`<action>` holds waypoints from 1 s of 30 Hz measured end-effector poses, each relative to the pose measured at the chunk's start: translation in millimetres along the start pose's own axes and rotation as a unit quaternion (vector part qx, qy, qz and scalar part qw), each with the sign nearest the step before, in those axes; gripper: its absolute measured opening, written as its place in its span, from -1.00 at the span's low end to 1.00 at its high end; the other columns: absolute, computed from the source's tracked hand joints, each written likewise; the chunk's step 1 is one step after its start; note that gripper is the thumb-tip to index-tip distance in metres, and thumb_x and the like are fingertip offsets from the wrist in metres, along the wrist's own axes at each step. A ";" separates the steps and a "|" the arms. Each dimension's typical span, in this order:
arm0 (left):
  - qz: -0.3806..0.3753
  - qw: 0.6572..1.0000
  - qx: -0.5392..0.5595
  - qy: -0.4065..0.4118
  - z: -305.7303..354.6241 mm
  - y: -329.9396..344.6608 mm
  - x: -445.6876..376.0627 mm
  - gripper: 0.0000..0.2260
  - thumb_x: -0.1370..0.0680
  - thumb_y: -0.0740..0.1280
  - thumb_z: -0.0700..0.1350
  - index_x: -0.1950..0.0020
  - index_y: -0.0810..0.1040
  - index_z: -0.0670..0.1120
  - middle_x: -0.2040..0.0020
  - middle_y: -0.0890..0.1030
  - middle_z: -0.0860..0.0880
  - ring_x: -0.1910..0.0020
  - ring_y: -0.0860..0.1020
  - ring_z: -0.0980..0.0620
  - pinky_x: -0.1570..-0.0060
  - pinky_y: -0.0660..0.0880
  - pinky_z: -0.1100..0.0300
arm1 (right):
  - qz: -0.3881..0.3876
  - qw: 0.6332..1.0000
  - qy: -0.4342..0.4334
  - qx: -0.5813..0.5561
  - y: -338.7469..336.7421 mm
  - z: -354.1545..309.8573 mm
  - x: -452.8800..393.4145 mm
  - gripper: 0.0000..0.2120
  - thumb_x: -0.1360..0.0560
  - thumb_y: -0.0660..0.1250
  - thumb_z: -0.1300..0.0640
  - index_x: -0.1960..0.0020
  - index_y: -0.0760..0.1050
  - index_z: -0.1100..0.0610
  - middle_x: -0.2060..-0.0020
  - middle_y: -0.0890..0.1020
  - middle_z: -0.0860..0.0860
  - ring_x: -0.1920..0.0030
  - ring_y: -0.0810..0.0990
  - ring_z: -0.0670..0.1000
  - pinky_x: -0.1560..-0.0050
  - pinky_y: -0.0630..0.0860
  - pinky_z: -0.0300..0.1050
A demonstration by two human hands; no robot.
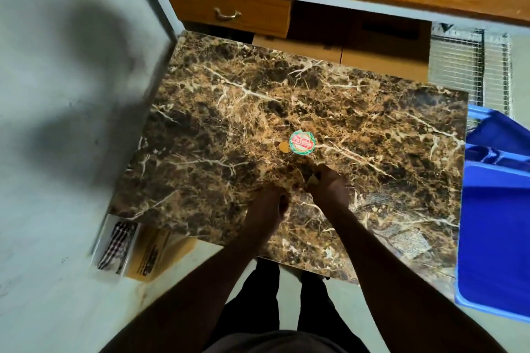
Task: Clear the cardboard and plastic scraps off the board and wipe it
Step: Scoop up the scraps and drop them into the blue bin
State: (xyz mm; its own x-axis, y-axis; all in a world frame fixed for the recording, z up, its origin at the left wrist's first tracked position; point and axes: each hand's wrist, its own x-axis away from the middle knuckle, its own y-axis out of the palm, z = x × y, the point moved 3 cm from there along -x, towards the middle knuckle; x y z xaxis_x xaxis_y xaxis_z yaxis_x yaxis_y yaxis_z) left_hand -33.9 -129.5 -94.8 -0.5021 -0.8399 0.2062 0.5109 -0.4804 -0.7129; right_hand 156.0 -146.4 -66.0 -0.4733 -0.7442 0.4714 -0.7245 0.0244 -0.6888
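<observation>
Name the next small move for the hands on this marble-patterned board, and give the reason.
Probably reach the right hand forward to the small tan cardboard scrap beside the round red-and-green sticker. It lies loose on the brown marble-patterned board, just beyond both hands.

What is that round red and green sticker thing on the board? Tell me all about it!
The round sticker is a small label with a red middle, pale lettering too blurred to read, and a green rim with ragged edges. It lies flat near the middle of the marble-patterned board. A small tan scrap sits at its left edge. Neither hand touches it.
</observation>
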 end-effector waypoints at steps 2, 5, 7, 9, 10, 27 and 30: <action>0.008 0.997 0.062 -0.050 -2.9 -17.0 -17.2 -0.94 -0.57 0.46 -0.10 0.10 0.64 -0.03 0.23 0.63 0.01 0.24 0.62 0.02 0.20 0.53 0.15 | -0.004 0.998 -0.040 -0.039 4.4 -14.1 -1.4 -0.84 -0.61 0.45 0.23 -0.19 0.65 0.15 0.08 0.70 -0.03 0.22 0.64 0.03 0.39 0.43 -0.31; 0.021 0.991 0.118 -0.064 -5.4 -43.9 -48.0 -0.74 -0.67 0.29 0.15 0.05 0.58 0.00 0.29 0.63 0.07 0.32 0.65 0.03 0.36 0.54 0.14 | -0.010 0.992 -0.073 -0.106 10.5 -37.4 -4.9 -0.91 -0.70 0.34 0.20 -0.06 0.59 0.06 0.20 0.71 -0.02 0.32 0.68 -0.05 0.46 0.49 -0.34; 0.019 0.985 0.163 -0.053 -6.7 -60.4 -65.7 -0.74 -0.65 0.35 0.17 -0.14 0.62 0.00 0.19 0.71 0.05 0.30 0.69 0.09 0.37 0.60 0.15 | -0.008 0.987 -0.081 -0.137 11.6 -58.1 -9.8 -0.86 -0.72 0.28 0.25 -0.05 0.56 0.07 0.26 0.64 -0.12 0.41 0.64 -0.21 0.51 0.44 -0.38; 0.041 0.989 0.140 -0.026 -12.6 -72.2 -84.2 -0.72 -0.65 0.38 0.07 -0.25 0.64 -0.08 0.04 0.74 0.00 0.17 0.72 0.09 0.20 0.67 0.04 | -0.006 0.981 -0.079 -0.175 12.0 -77.5 -17.2 -0.82 -0.71 0.26 0.31 -0.18 0.60 0.14 0.24 0.60 -0.19 0.40 0.61 -0.36 0.48 0.42 -0.45; 0.050 0.992 0.117 -0.016 -15.9 -75.7 -92.9 -0.72 -0.65 0.38 0.02 -0.27 0.65 -0.11 -0.03 0.74 -0.04 0.10 0.71 0.08 0.10 0.68 0.03 | 0.000 0.980 -0.090 -0.175 13.0 -85.7 -22.6 -0.79 -0.71 0.27 0.32 -0.24 0.61 0.13 0.22 0.61 -0.20 0.36 0.62 -0.39 0.45 0.45 -0.46; 0.014 0.983 0.177 -0.048 -8.9 -52.5 -120.6 -0.80 -0.62 0.35 0.04 0.12 0.61 -0.04 0.31 0.63 0.06 0.37 0.59 0.16 0.40 0.49 0.25 | 0.035 0.994 -0.001 -0.103 38.0 -92.3 -47.5 -0.87 -0.69 0.34 0.16 -0.21 0.60 0.12 0.15 0.67 -0.05 0.24 0.67 -0.13 0.39 0.55 -0.31; -0.002 0.986 0.140 -0.093 -6.1 -43.6 -127.0 -0.90 -0.63 0.38 -0.09 -0.02 0.66 -0.08 0.17 0.70 0.00 0.21 0.67 0.00 0.21 0.61 0.09 | 0.051 0.990 0.024 -0.126 45.1 -86.0 -46.1 -0.86 -0.69 0.33 0.14 -0.03 0.61 0.18 0.21 0.68 0.02 0.30 0.66 -0.03 0.49 0.44 -0.33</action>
State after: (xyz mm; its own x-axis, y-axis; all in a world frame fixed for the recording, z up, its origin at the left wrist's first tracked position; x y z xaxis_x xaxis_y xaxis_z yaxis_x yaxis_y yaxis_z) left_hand 3.4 -0.3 -94.0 -0.3806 -0.8576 0.3460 0.6956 -0.5121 -0.5040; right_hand 102.0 -53.5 -71.5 -0.5698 -0.6966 0.4360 -0.7707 0.2686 -0.5779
